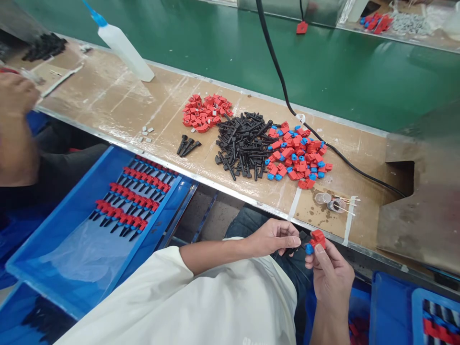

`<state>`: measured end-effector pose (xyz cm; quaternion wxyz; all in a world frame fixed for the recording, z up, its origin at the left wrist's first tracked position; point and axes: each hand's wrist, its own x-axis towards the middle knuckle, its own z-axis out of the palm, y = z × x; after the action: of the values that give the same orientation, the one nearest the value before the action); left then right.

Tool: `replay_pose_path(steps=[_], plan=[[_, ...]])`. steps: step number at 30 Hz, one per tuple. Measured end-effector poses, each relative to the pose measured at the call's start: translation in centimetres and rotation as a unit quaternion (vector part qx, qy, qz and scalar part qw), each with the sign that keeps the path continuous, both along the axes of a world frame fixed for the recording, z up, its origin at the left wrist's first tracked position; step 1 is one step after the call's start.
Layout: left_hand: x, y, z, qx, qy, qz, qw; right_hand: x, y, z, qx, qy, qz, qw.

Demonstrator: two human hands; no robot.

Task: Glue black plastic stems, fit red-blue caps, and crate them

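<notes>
Green surfacing (223, 52) stretches behind a brown table (161, 109) that bears a black heap (246, 143) and a red-and-blue heap (298, 155). Just off its near edge, the left hand (282, 237) has its grip clamped on a black piece (304, 237) while the right hand (332, 270) pinches a red-and-blue part (318, 238), apparently to join them; the next move likely calls for aligning both and pressing firmly.

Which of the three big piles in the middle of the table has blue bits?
The right-hand pile: red mixed with blue, like the piece in the right hand. The left pile is red with grey; the middle pile is all black.
</notes>
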<state>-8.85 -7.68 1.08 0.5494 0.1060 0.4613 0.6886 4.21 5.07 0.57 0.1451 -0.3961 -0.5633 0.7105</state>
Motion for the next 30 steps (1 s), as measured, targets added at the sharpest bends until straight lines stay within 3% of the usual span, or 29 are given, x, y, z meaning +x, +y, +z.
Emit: replay_pose_path(steps=[17,24,27,30], plan=[[0.3,-0.2,-1.2,-0.020,0.065,0.018,0.998,-0.7,-1.2,0.7,0.057,-0.015,-0.015,0.998],[0.6,-0.5,-2.0,-0.048,0.087,0.036,0.994,-0.8,-1.9,1.6,0.163,-0.056,0.008,0.985],[0.5,-0.8,-2.1,-0.039,0.166,0.035,0.985,-0.9,-2.1,1.6,0.183,-0.053,0.017,0.981],[0.3,-1.1,-2.2,-0.006,0.303,0.048,0.952,-1.0,-2.2,1.5,0.195,-0.051,0.027,0.979]])
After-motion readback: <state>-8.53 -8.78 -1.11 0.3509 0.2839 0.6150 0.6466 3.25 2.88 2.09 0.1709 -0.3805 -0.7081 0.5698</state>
